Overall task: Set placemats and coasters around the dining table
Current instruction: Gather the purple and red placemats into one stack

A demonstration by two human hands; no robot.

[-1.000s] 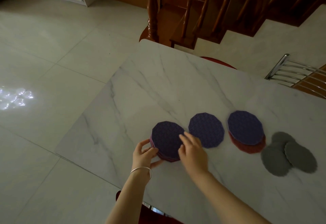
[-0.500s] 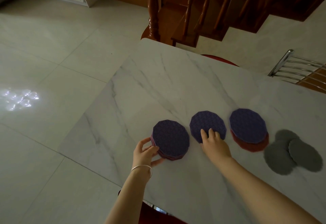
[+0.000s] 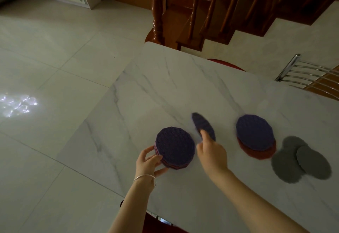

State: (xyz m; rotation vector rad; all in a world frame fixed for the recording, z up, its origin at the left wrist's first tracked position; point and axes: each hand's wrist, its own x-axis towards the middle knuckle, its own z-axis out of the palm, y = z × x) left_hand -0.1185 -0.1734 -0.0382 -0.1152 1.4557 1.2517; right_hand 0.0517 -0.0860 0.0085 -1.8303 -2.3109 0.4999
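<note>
Fingers of right hand (image 3: 211,150) pinched purple mat (image 3: 202,127), tilted up off table (image 3: 165,89). Left hand (image 3: 149,161) gripped stack (image 3: 175,147). Step: dealing mats. Next: carry to seat.

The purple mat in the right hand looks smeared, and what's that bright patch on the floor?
Head view: the lifted purple mat, pinched by the right hand, is motion-blurred; the stack stays sharp; the bright patch is glare on the glossy floor tiles.
</note>
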